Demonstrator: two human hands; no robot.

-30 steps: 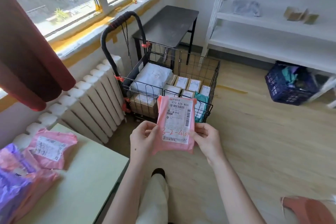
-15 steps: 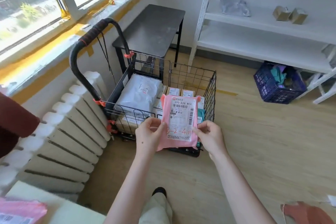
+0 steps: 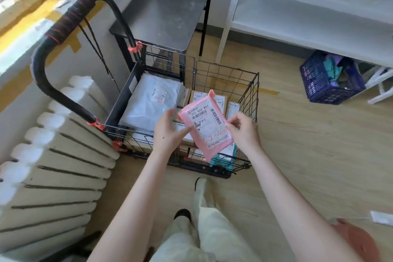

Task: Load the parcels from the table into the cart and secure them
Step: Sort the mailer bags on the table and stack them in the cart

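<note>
I hold a pink parcel (image 3: 207,124) with a white shipping label, tilted, over the near side of the black wire cart (image 3: 248,91). My left hand (image 3: 169,132) touches its left edge with the thumb under it and fingers spread. My right hand (image 3: 243,130) pinches its right edge. Inside the cart lie a large white bag parcel (image 3: 150,100), several small labelled boxes (image 3: 197,97) and a teal packet (image 3: 223,160). The cart's black handle (image 3: 63,27) arches up on the left.
A white radiator (image 3: 53,166) stands left of the cart under the window. A dark side table (image 3: 168,4) is behind the cart. White shelving (image 3: 308,13) and a blue crate (image 3: 329,78) stand at the right. My legs (image 3: 204,229) are below.
I have stepped closer to the cart and the table has left the view. The pink parcel has moved down over the cart and tilted from upright to slanted.
</note>
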